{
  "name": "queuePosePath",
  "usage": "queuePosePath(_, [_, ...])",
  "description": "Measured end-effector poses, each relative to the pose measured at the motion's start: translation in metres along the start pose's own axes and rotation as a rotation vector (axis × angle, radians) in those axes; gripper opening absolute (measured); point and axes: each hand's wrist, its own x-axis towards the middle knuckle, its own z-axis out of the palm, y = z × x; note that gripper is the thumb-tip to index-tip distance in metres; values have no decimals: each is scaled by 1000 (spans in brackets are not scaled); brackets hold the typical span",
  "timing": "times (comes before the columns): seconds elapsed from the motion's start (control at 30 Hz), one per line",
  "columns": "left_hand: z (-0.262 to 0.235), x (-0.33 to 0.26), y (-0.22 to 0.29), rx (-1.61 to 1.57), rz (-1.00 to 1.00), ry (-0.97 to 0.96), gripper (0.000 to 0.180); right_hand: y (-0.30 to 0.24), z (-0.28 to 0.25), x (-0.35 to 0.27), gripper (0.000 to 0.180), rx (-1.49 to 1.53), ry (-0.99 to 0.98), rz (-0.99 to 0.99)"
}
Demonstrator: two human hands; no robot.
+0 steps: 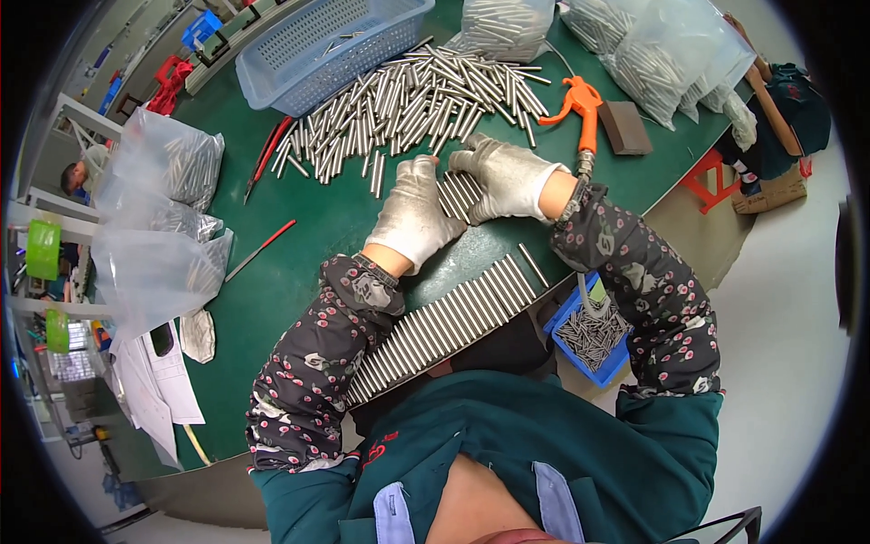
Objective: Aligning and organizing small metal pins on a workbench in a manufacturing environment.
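Observation:
My left hand [413, 213] and my right hand [509, 176], both in worn white gloves, close in from either side on a small batch of short steel rods [459, 196]. The rods lie side by side between the gloves, just in front of a big loose heap of rods [412, 98]. Nearer to me, a long row of rods [446, 319] lies parallel along the table's front edge, with a single rod [533, 265] apart at its right end. Some fingertips are hidden by the gloves' own backs.
On the green table [313, 238] are a blue plastic basket [331, 59], an orange air gun [580, 107], a brown block [625, 128], red-handled tweezers [268, 156], a red-handled file-like tool [263, 247] and bagged rods [648, 59]. A blue bin [598, 367] of small metal parts stands below right. A person [779, 109] sits at right.

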Motion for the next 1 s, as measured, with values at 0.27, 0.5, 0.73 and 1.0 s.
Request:
queuePosePath(0.27, [19,14,38,95,65,-97,77,27,-11,-32,65,-59,-22,43])
queuePosePath(0.5, [36,21,56,-48,112,-193,44,46,-16,-73,60,-94,-35,92])
queuePosePath(0.73, [20,-2,50,-150,239,-371,32,30,-5,-100,52,-31,1,-55])
queuePosePath(1.0, [5,-34,19,243,595,-202,76,11,0,-135,49,15,277,77])
